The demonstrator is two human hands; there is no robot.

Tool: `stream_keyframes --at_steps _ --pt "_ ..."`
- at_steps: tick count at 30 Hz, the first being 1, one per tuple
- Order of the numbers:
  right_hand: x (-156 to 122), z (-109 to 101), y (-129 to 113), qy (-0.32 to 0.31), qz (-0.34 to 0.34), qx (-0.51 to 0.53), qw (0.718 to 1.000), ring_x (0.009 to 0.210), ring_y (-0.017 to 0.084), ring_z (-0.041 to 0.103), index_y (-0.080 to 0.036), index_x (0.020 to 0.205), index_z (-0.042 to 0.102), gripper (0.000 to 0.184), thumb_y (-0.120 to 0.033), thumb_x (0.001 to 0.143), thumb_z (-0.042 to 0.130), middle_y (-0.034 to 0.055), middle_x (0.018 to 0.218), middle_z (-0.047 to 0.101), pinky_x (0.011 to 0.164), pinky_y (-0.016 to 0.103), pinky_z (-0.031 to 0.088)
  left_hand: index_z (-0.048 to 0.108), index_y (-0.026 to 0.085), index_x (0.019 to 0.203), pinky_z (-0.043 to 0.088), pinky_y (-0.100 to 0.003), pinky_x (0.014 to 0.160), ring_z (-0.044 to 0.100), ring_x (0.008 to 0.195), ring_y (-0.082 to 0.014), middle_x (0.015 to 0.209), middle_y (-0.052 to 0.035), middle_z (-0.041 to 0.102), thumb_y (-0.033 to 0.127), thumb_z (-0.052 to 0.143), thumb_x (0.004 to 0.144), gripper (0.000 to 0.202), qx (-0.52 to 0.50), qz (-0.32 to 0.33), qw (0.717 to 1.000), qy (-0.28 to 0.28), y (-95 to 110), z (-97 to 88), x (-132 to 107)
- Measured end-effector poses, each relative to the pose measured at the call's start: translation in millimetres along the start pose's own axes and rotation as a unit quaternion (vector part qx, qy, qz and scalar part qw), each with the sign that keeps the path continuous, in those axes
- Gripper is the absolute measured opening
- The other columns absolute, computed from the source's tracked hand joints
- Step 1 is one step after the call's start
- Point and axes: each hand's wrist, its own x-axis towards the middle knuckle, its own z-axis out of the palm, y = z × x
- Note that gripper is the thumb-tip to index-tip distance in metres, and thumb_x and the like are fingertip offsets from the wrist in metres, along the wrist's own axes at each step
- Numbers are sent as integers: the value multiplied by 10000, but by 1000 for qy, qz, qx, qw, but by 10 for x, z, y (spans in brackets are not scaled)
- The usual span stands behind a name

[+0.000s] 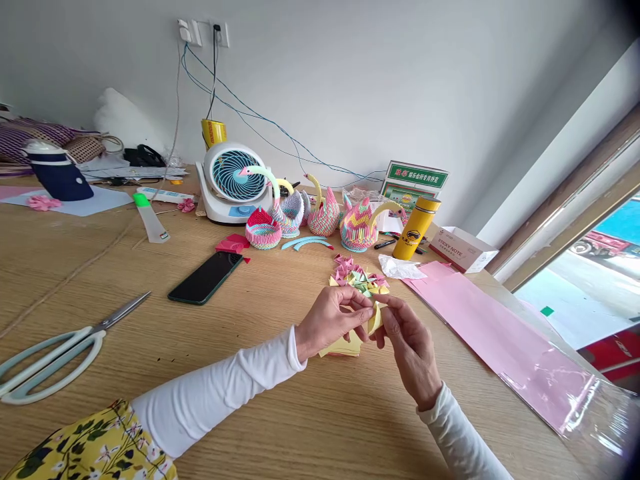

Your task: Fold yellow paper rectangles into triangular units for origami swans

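Between my two hands is a small folded piece of yellow paper (pixel 376 319), held above the table. My left hand (pixel 336 319) pinches its left side with thumb and fingers. On the other side, my right hand (pixel 409 343) grips it, thumb in front and fingers behind. Under my left hand lies a stack of yellow paper slips (pixel 344 345), partly covered by the hand. Just beyond my hands sits a pile of folded paper triangles (pixel 356 273) in pink, green and yellow.
Several folded-paper swans (pixel 324 213) stand before a white fan (pixel 237 177). A phone (pixel 206 277) and scissors (pixel 75 350) lie to the left. To the right are a yellow bottle (pixel 417 228), a sticky note box (pixel 463 249) and pink paper in clear wrap (pixel 500 340).
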Motion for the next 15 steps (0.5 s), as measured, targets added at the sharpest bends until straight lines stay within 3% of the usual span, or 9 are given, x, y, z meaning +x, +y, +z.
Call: stream_keyframes --at_steps 4,9,15 --pt "13 -4 16 30 -7 15 999 500 94 497 -183 957 601 207 -366 894 528 -2 717 575 470 226 427 609 104 870 376 -126 366 645 520 -107 751 -37 628 409 648 775 322 -32 -14 999 -33 16 -18 -3" --pt "13 -24 17 22 -13 14 1000 520 106 525 -174 941 609 217 -368 897 521 26 756 615 481 235 445 627 111 878 437 -137 428 656 576 -104 864 -72 665 411 667 762 324 -85 -45 993 -69 33 -57 -1" --pt "-3 -40 30 15 -46 -26 998 515 109 535 -178 951 618 207 -354 897 521 11 709 603 492 238 465 623 102 845 452 -152 441 662 548 -118 759 -54 657 414 666 761 326 -56 -33 996 -63 30 -54 -3"
